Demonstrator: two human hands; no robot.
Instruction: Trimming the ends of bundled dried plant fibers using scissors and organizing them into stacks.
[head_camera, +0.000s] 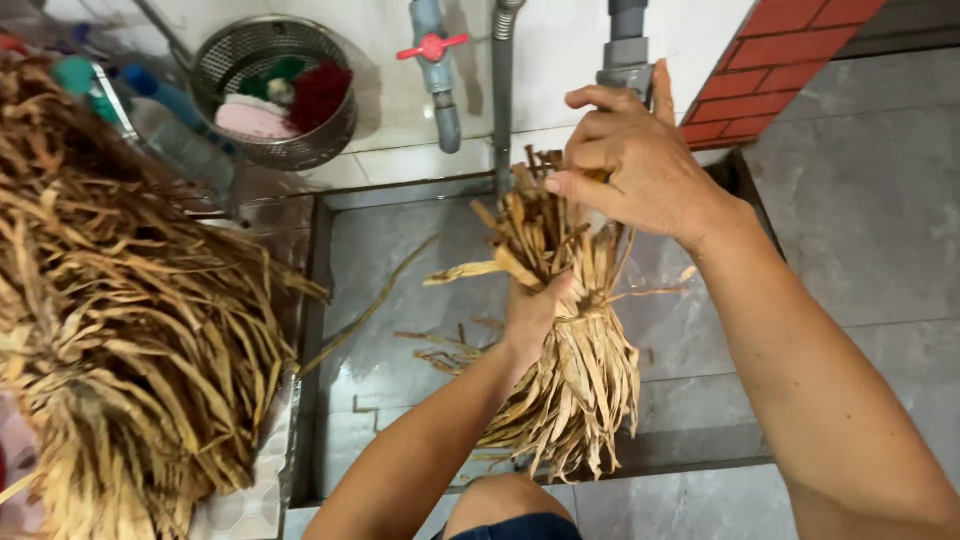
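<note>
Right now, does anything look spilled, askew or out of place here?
Yes, mildly: loose dried leaf strips lie scattered on the wet tiled basin floor, apart from the bundle the left hand grips. One long strip lies askew toward the basin edge.

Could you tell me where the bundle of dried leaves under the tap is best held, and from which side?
Hold the bundle of dried leaves at its tied waist, probably from the left side, where the left hand wraps it: it is narrowest there, with strips fanning out above and below.
</note>
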